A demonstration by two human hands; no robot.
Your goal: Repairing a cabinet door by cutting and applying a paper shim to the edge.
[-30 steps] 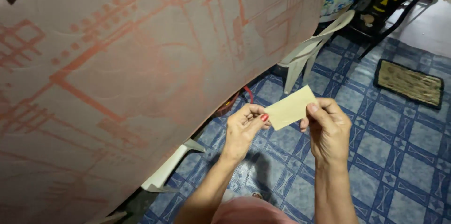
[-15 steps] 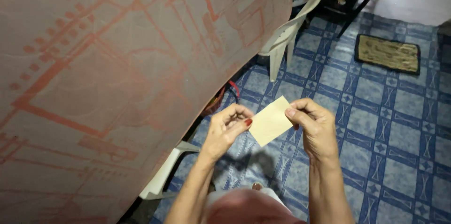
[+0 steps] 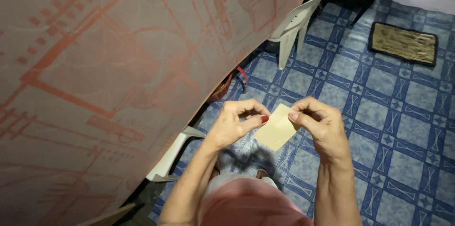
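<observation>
I see both hands raised in the middle of the view, pinching one small piece of pale yellow paper (image 3: pixel 276 128) between them. My left hand (image 3: pixel 237 124) grips the paper's left edge: the thumb, with a red-painted nail, presses against the curled forefinger, and the other fingers are folded in toward the palm. My right hand (image 3: pixel 318 124) grips the paper's upper right corner the same way, thumb tip against forefinger, remaining fingers bent loosely behind. Both pinches are tight on the sheet, with no gap visible between fingertips and paper. The paper hangs tilted like a diamond, its lower corner pointing down toward my lap, and it is held in the air above the blue patterned floor (image 3: pixel 379 126), touching nothing else.

To the left, a tablecloth (image 3: pixel 118 64) in dusty pink with red line patterns fills most of the view and reaches close to my left wrist. A white plastic chair (image 3: pixel 296 22) stands farther off, beyond the hands, and part of another white chair (image 3: pixel 170 155) shows near my left forearm. A brown doormat (image 3: pixel 403 43) lies on the floor at far right.
</observation>
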